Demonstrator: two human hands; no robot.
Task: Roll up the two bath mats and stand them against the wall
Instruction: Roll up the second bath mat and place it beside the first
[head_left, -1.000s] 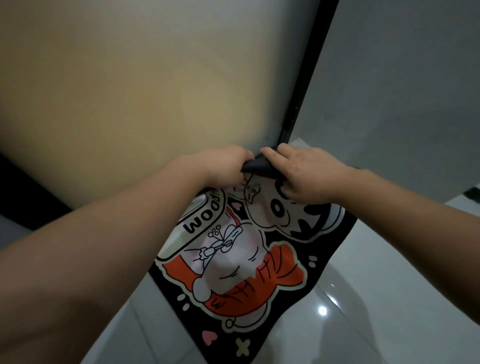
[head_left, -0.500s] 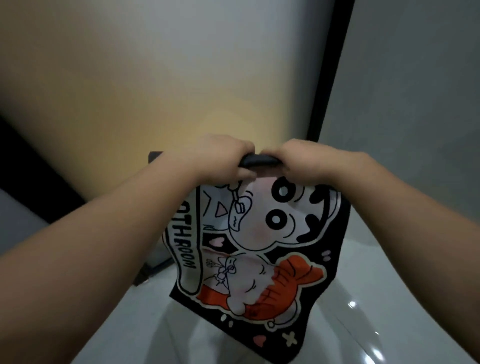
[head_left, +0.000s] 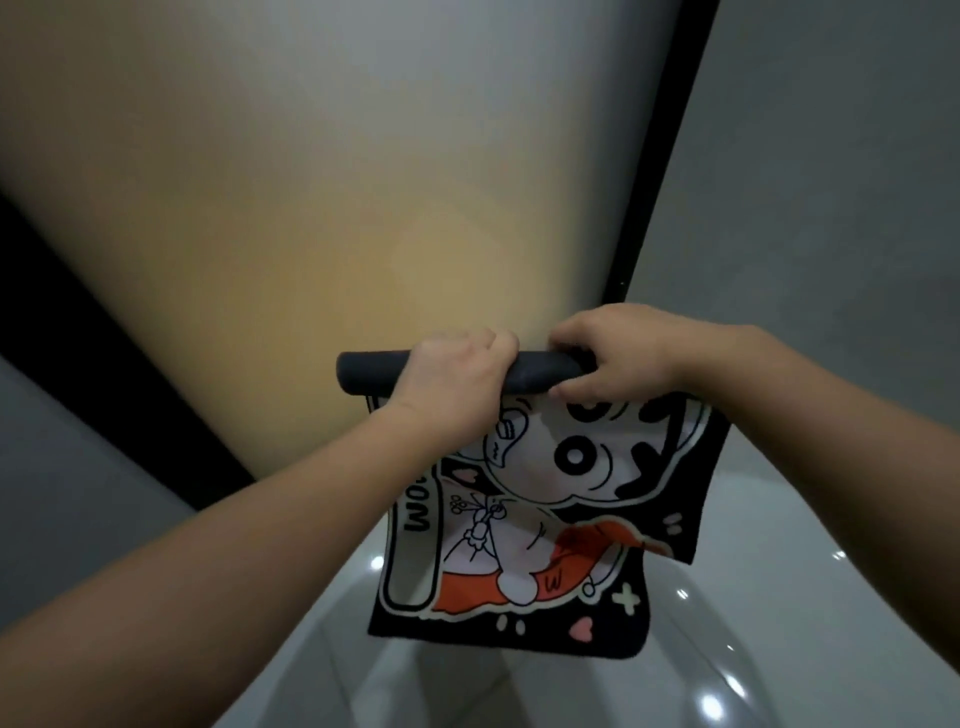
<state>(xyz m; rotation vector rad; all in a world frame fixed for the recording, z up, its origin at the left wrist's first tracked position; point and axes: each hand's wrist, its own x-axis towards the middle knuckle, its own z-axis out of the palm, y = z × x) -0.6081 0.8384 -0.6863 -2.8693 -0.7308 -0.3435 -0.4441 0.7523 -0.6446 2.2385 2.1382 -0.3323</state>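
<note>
A black bath mat (head_left: 550, 525) with a cartoon print in white and orange hangs in the air in front of me. Its top edge is wound into a dark grey roll (head_left: 374, 373) held level. My left hand (head_left: 457, 379) grips the roll near its middle, and my right hand (head_left: 608, 353) grips its right end. The unrolled part dangles free above the floor, its lower edge curling slightly. Only one mat is in view.
A frosted, yellow-lit panel (head_left: 311, 208) with a black frame (head_left: 660, 171) fills the background. A grey wall (head_left: 841, 156) stands on the right. Below lies a glossy white tiled floor (head_left: 779, 623) with light reflections.
The mat has been lifted off the floor and hangs from both hands. The roll at its top has grown longer and thicker, and less of the print shows.
</note>
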